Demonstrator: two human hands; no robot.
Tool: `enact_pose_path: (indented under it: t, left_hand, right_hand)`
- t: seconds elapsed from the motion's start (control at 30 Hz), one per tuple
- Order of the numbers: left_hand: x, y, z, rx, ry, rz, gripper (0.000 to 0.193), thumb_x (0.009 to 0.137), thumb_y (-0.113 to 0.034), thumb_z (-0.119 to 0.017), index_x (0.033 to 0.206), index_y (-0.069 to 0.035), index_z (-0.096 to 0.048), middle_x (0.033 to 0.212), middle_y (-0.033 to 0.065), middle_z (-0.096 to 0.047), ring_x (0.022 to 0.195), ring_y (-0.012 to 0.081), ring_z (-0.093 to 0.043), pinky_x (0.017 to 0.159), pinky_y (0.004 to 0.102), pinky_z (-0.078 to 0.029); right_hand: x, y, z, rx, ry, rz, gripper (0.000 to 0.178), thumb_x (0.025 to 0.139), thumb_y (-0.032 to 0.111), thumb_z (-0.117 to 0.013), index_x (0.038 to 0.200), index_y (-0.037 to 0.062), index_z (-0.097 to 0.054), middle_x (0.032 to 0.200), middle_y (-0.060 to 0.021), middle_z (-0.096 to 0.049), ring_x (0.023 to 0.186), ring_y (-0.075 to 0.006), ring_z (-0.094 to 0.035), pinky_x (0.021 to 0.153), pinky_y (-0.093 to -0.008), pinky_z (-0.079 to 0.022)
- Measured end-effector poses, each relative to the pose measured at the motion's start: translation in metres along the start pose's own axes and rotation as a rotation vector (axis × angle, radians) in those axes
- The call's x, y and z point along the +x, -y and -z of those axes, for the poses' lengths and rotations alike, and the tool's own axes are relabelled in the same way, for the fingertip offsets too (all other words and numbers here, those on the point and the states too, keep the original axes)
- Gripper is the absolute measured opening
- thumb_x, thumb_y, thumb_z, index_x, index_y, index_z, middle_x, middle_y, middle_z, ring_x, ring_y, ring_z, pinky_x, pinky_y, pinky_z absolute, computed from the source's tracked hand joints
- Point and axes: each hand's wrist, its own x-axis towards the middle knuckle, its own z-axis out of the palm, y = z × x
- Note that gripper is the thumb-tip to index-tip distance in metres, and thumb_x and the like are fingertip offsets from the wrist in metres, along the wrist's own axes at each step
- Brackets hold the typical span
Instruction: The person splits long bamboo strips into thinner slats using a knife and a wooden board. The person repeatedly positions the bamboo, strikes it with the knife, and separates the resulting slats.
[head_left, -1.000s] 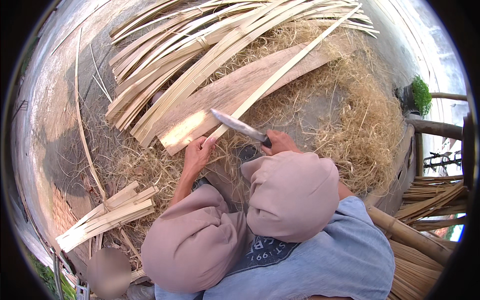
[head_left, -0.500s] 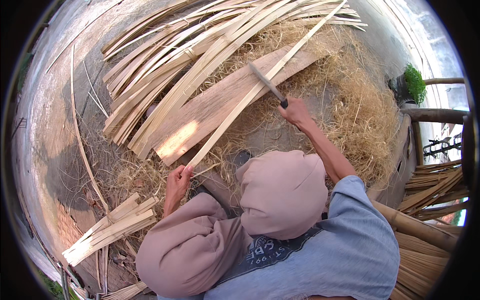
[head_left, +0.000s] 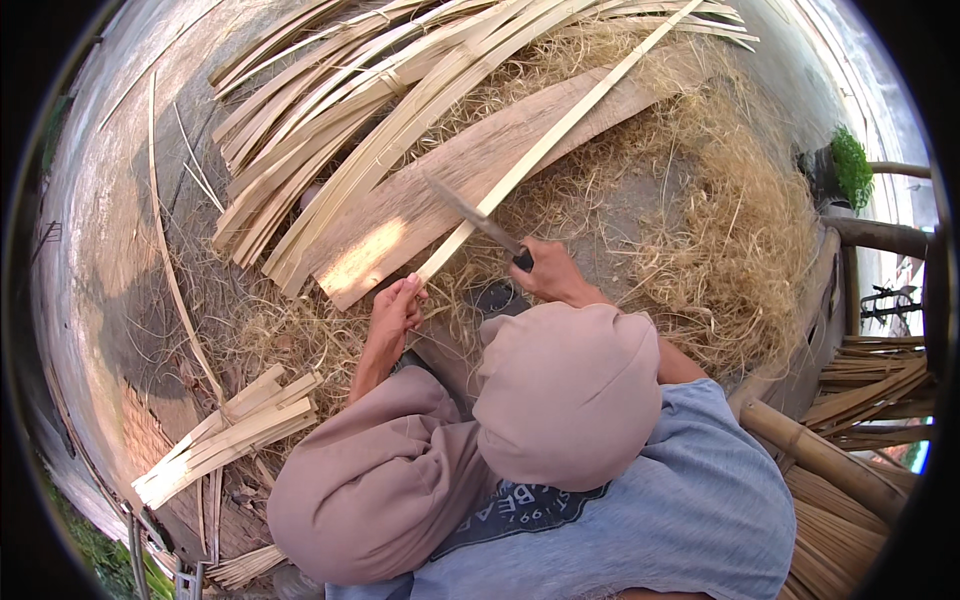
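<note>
My left hand (head_left: pixel 398 305) pinches the near end of a long pale bamboo strip (head_left: pixel 560 130). The strip slants away to the upper right, lying over a wide wooden board (head_left: pixel 440 195). In my right hand (head_left: pixel 553 270) is a knife (head_left: pixel 470 213) with a dark handle, my fingers wrapped round it. Its blade crosses the strip a little beyond my left hand, pointing up and left over the board. Whether the edge presses into the strip, I cannot tell.
Bundled bamboo strips (head_left: pixel 340 120) fan out beyond the board. Curly shavings (head_left: pixel 710 240) heap on the ground at right and round the board. A smaller bundle of strips (head_left: pixel 235 430) lies at lower left. A bamboo pole (head_left: pixel 820 455) and a green plant (head_left: pixel 853 168) are at right.
My right hand has drawn the knife down along the strip, toward my left hand. My left hand, still on the strip's near end, has shifted slightly up and right.
</note>
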Motion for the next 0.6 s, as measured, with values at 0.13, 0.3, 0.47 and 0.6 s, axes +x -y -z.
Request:
enact_pose_path:
  t: [0.13,0.3,0.47,0.6]
  left_hand:
    - [0.012,0.008,0.0,-0.23,0.109,0.085,0.031,0.107,-0.032,-0.057,0.093,-0.004,-0.057,0.057,-0.0072,-0.027,0.048,0.0069,-0.025,0.051,0.0273,-0.027]
    - [0.015,0.009,0.005,-0.166,0.092,-0.017,0.034,0.105,-0.034,-0.061,0.093,-0.003,-0.057,0.059,-0.0073,-0.029,0.048,0.0062,-0.026,0.048,0.0256,-0.025]
    - [0.008,0.005,0.005,-0.207,0.06,-0.009,0.035,0.105,-0.035,-0.061,0.091,-0.003,-0.056,0.057,-0.0072,-0.029,0.046,0.0065,-0.025,0.047,0.0258,-0.026]
    - [0.01,0.007,0.001,-0.285,0.007,0.022,0.035,0.105,-0.035,-0.061,0.09,-0.003,-0.055,0.054,-0.0068,-0.027,0.045,0.0072,-0.026,0.049,0.0266,-0.028]
  right_hand:
    - [-0.034,0.038,-0.009,-0.178,0.167,0.064,0.037,0.084,0.033,-0.075,0.095,0.0028,-0.056,0.094,-0.025,-0.068,0.086,-0.045,-0.069,0.075,-0.0549,-0.052]
    - [-0.01,-0.008,0.034,-0.292,-0.016,-0.022,0.033,0.086,0.032,-0.071,0.092,0.0021,-0.06,0.084,-0.022,-0.069,0.079,-0.0419,-0.07,0.068,-0.0532,-0.053]
    - [0.035,-0.112,0.122,-0.264,-0.46,-0.381,0.031,0.086,0.031,-0.07,0.08,0.0018,-0.063,0.064,-0.018,-0.065,0.063,-0.0358,-0.068,0.062,-0.0481,-0.054]
    - [0.018,-0.025,0.063,-0.198,-0.173,-0.166,0.033,0.085,0.032,-0.07,0.086,0.0004,-0.062,0.071,-0.0184,-0.067,0.068,-0.0366,-0.07,0.066,-0.048,-0.056]
